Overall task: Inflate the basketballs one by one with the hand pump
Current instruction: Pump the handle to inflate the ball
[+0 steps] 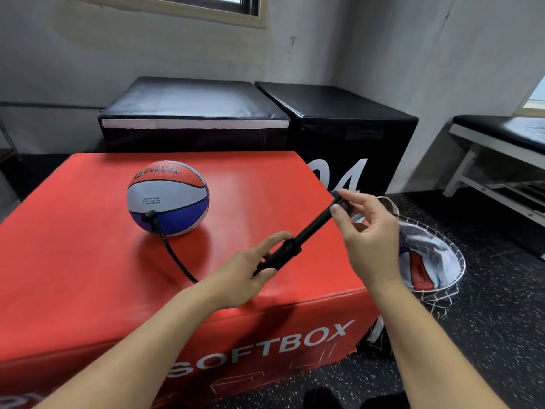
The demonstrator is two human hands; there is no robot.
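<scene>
A red, white and blue basketball (168, 196) sits on the red soft box (88, 261). A black hose (174, 255) runs from a valve fitting on the ball's near side toward the black hand pump (287, 249). My left hand (250, 270) grips the pump's barrel. My right hand (365, 231) pinches the pump's handle, with the rod pulled out up and to the right.
A wire basket (442, 261) on the floor right of the box holds flattened balls. Two black padded boxes (265, 113) stand behind the red box against the wall. A white bench (501, 149) with a black pad is at the far right.
</scene>
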